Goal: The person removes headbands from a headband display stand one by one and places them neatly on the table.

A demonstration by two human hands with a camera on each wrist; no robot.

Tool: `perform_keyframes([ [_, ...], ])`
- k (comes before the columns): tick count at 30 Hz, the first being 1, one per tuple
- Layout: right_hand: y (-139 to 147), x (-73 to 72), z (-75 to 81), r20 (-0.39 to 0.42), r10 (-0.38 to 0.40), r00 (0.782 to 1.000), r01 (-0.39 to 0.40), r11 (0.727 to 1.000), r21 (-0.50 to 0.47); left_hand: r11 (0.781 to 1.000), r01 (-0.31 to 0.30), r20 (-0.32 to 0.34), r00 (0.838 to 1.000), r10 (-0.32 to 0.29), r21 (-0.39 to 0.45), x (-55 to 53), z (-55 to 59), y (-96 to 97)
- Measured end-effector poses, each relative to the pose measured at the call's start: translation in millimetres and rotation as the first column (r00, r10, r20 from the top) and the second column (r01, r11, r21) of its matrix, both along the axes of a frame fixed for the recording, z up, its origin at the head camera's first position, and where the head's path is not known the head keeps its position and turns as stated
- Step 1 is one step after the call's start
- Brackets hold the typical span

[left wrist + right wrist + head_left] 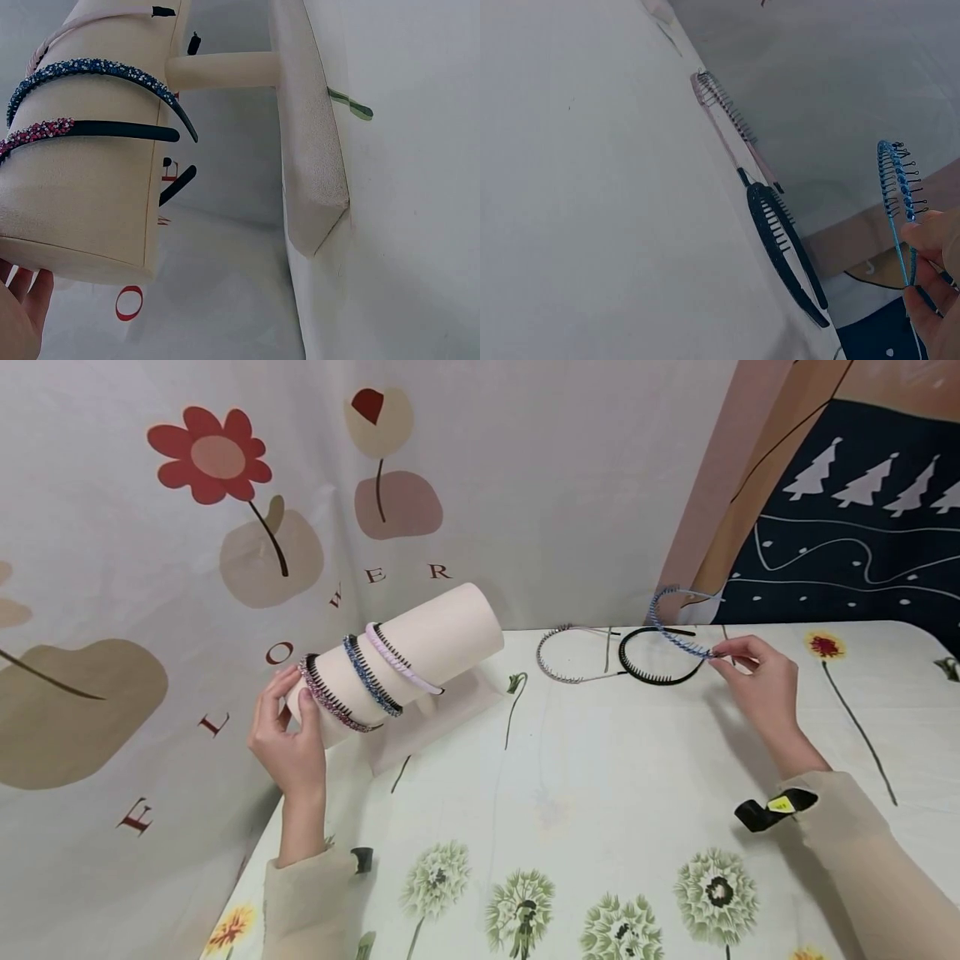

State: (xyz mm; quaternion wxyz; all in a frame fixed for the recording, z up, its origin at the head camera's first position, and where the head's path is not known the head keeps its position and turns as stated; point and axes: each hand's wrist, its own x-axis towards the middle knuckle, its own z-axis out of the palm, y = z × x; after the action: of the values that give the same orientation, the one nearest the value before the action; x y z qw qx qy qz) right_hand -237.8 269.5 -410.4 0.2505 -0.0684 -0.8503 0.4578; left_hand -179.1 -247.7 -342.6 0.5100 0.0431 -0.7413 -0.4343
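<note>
My left hand (288, 743) grips the near left end of a cream padded cylinder (450, 627) on a headband stand, thumb in front and fingers behind. The cylinder is tilted and carries a pink-and-red glittery headband (45, 131), a blue glittery headband (90, 67) and a lilac headband (396, 660). Over the right side of the table, my right hand (768, 689) pinches a blue toothed headband (904, 180) near one end, raised above the tabletop. Below and behind it lies a black toothed headband (652, 680). A pale pinkish toothed headband (542, 662) lies left of the black one.
The stand's flat padded base (311, 150) joins the cylinder through a short post (225, 71). A flower-print cloth (585, 793) covers the table. Behind rises a hanging printed cloth (570, 485), with a dark tree-patterned part (847, 543) at right.
</note>
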Motion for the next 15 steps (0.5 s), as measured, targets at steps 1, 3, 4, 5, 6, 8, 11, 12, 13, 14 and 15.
perform_keyframes([
  [1, 2, 0.5, -0.1, 0.009, -0.001, 1.000, 0.001, 1.000, 0.006, 1.000, 0.000, 0.000, 1.000, 0.000, 0.001, 0.0, -0.1, 0.0],
  [3, 5, 1.5, -0.9, 0.022, -0.002, 1.000, 0.002, 1.000, 0.014, 1.000, 0.002, -0.001, 1.000, -0.002, 0.004, 0.0, -0.2, -0.1],
  [4, 6, 2.0, -1.2, 0.029, -0.002, 1.000, 0.002, 1.000, 0.019, 1.000, 0.002, -0.001, 1.000, -0.002, 0.005, 0.0, -0.3, -0.3],
  [5, 8, 2.5, -1.7, 0.037, -0.005, 0.999, 0.004, 1.000, 0.025, 1.000, 0.002, -0.002, 1.000, -0.002, 0.006, 0.0, -0.5, -0.4],
  [6, 10, 2.9, -2.3, 0.043, -0.007, 0.999, 0.005, 1.000, 0.029, 1.000, 0.002, -0.002, 1.000, -0.002, 0.006, 0.0, -0.6, -0.5],
  [8, 14, 3.9, -3.6, 0.056, -0.011, 0.998, 0.009, 0.999, 0.032, 1.000, 0.001, -0.001, 1.000, -0.001, 0.006, 0.0, -0.9, -0.8],
  [11, 21, 4.6, -5.8, 0.074, -0.010, 0.997, 0.007, 0.999, 0.032, 1.000, 0.002, -0.002, 1.000, -0.002, 0.006, -0.2, -1.2, -1.2],
  [12, 23, 4.8, -6.3, 0.076, -0.009, 0.997, 0.007, 1.000, 0.030, 1.000, 0.002, -0.001, 1.000, -0.002, 0.006, -0.3, -1.2, -1.3],
  [13, 26, 4.8, -7.0, 0.077, -0.005, 0.997, 0.003, 1.000, 0.026, 1.000, 0.003, -0.001, 1.000, -0.003, 0.006, -0.4, -1.3, -1.5],
  [14, 28, 4.9, -7.5, 0.078, -0.005, 0.997, 0.003, 1.000, 0.027, 1.000, 0.005, -0.002, 1.000, -0.005, 0.006, -0.4, -1.3, -1.6],
  [15, 30, 4.9, -8.0, 0.080, -0.004, 0.997, 0.002, 1.000, 0.031, 1.000, 0.005, -0.002, 1.000, -0.005, 0.006, -0.5, -1.4, -1.7],
])
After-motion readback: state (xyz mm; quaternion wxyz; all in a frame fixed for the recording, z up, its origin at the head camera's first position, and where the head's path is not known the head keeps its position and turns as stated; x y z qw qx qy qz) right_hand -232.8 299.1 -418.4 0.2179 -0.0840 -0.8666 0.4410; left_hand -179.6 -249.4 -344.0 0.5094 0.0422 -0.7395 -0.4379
